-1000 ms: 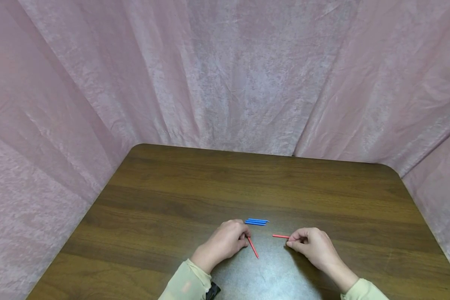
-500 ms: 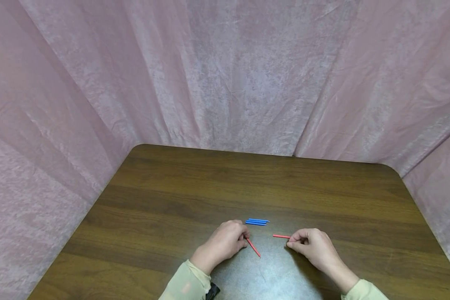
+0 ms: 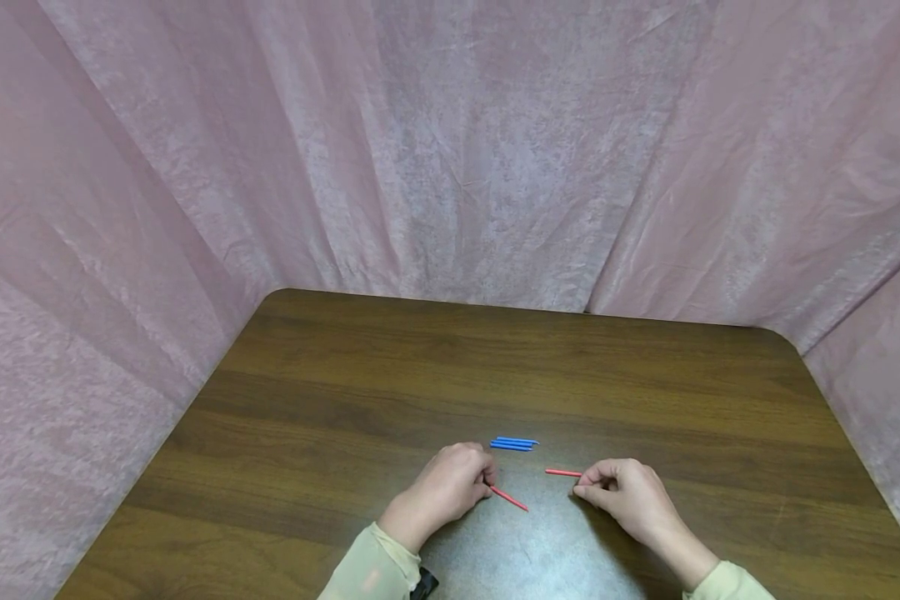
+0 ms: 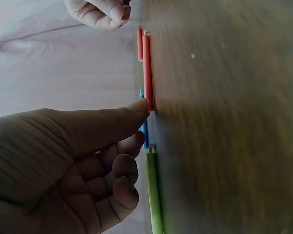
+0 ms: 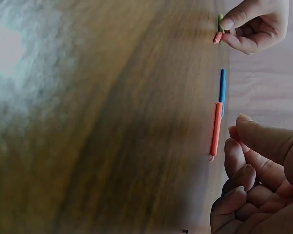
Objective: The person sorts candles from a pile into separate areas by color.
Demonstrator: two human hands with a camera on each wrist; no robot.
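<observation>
In the head view, my left hand [image 3: 450, 483] pinches the far-left end of a slim red candle [image 3: 509, 498] between thumb and fingertips; its other end points toward the front right. Past the thumb, the left wrist view shows its wick [image 4: 146, 32]. A second red candle [image 3: 562, 472] lies on the table to the right. Just over it hovers my right hand [image 3: 630, 496], fingers loosely curled and holding nothing, apart from it in the right wrist view. Three blue candles [image 3: 513, 444] lie side by side farther back. A green candle [image 4: 155, 190] lies below the left fingers, hidden in the head view.
The brown wooden table [image 3: 390, 358] has rounded far corners. Pink velvet curtains [image 3: 495, 150] hang around its back and sides. A black band [image 3: 423, 583] shows at the left sleeve [image 3: 375, 562]. Light glares off the table's front middle.
The red candle in my left hand has swung round, its free end moving right and slightly away from me. The left fingers have shifted slightly nearer; the right hand has barely moved.
</observation>
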